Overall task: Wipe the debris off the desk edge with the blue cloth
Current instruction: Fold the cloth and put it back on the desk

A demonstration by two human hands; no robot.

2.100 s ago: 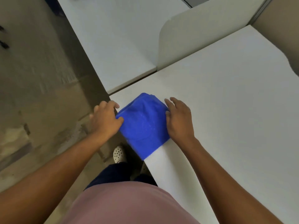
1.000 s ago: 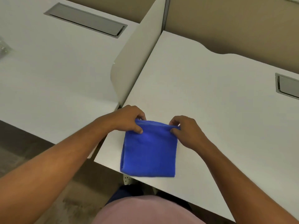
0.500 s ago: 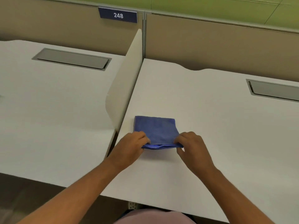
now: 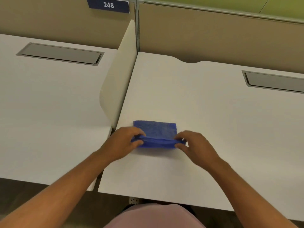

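The blue cloth (image 4: 156,131) lies folded on the white desk (image 4: 205,112), near its left side and a little back from the front edge. My left hand (image 4: 122,143) pinches the cloth's near left corner. My right hand (image 4: 195,145) pinches its near right corner. The near edge of the cloth is raised slightly off the desk between the two hands; the far part rests flat. I see no debris on the desk surface.
A cream divider panel (image 4: 119,79) stands along the desk's left side, with a second white desk (image 4: 49,104) beyond it. Grey cable hatches (image 4: 60,53) (image 4: 273,82) sit in both desks. Tan partition walls with a sign reading 248 (image 4: 108,4) close the back.
The cloth went from hanging over the desk's front edge to lying further in on the desk. Both hands shifted from its sides and far corners to its near corners, lifting that edge.
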